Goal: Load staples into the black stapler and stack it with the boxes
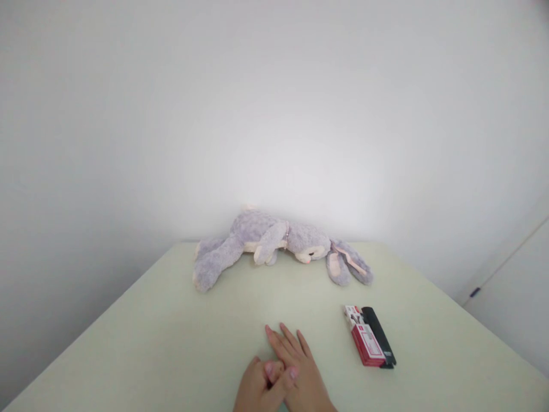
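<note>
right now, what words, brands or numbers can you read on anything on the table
None can be read.
Red and white box: printing on its face, too small and blurred to read.
Black case beside it: no visible text.
Plush rabbit: no label visible.

A grey plush rabbit [274,243] lies on its side at the pale table's [150,343] far edge, against the white wall [257,114].
</note>
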A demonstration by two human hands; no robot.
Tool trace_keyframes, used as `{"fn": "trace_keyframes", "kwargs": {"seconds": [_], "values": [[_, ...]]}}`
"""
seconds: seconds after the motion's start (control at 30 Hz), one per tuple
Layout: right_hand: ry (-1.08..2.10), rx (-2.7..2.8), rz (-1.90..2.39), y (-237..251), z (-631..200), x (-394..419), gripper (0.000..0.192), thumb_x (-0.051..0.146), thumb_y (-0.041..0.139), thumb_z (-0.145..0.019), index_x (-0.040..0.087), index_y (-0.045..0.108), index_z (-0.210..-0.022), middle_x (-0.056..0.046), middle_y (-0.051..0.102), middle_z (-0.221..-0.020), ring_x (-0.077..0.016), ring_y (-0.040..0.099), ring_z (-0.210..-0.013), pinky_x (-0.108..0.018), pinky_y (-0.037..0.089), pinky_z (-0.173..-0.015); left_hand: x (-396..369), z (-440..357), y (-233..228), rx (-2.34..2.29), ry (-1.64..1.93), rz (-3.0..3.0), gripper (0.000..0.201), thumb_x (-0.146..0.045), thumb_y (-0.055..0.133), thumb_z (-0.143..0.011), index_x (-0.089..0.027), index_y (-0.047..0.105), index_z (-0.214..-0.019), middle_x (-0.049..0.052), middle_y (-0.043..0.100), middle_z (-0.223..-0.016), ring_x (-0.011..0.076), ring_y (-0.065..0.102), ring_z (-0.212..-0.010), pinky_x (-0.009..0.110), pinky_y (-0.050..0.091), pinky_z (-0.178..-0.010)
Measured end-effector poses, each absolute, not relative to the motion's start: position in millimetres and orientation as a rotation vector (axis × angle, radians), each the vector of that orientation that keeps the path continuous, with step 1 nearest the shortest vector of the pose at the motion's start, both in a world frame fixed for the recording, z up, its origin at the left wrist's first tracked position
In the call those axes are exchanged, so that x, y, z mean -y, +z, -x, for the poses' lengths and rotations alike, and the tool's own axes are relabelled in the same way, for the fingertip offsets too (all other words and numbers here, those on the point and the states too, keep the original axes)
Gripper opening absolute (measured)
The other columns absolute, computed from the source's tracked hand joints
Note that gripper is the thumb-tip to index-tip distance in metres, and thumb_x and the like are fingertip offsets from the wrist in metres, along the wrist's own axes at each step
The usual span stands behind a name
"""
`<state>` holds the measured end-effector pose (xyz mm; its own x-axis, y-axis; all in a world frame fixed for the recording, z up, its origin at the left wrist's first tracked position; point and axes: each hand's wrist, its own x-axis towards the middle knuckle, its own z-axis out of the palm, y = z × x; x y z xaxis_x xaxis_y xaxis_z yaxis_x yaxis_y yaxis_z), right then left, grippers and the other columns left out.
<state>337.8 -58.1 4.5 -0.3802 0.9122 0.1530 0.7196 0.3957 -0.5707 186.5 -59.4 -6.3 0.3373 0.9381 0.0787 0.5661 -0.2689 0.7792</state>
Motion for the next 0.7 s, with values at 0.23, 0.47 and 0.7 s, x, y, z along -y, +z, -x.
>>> {"fn": "trace_keyframes", "kwargs": {"seconds": [0.23, 0.47, 0.7], "values": [[0.587, 2.28, 1.437, 10.5, -335.9, 58.9, 0.051, 0.054, 0.029, -0.107, 0.048, 0.022, -0.157, 0.011, 0.028, -0.164, -0.0288, 0.021, -0.155, -0.066, 0.019, -0.125, 63.3, -188.4, -3.8, -1.408, 0.798, -1.853, 0.054, -0.055, 0.035, -0.098, -0.02, 0.065, -0.07, 0.006, 0.068, -0.071, 0.0201, 0.06, -0.072, 0.03, 0.046, -0.068], [0.611, 2.323, 1.463, 14.4, -334.9, 58.3, 0.051, 0.052, 0.028, -0.108, 0.041, 0.029, -0.158, 0.009, 0.024, -0.165, -0.0301, 0.017, -0.156, -0.066, 0.017, -0.125, 65.2, -188.2, -9.2, -1.476, 0.821, -1.79, 0.05, -0.056, 0.039, -0.096, -0.02, 0.062, -0.071, 0.006, 0.064, -0.075, 0.0209, 0.062, -0.075, 0.033, 0.048, -0.073], [0.625, 2.324, 1.447, 14.0, -335.1, 58.2, 0.052, 0.049, 0.032, -0.107, 0.038, 0.031, -0.158, 0.008, 0.024, -0.165, -0.0303, 0.017, -0.156, -0.066, 0.016, -0.126, 63.7, -187.0, -12.1, -1.447, 0.789, -1.802, 0.05, -0.056, 0.037, -0.097, -0.02, 0.062, -0.073, 0.005, 0.063, -0.075, 0.0206, 0.062, -0.076, 0.033, 0.048, -0.074]]}}
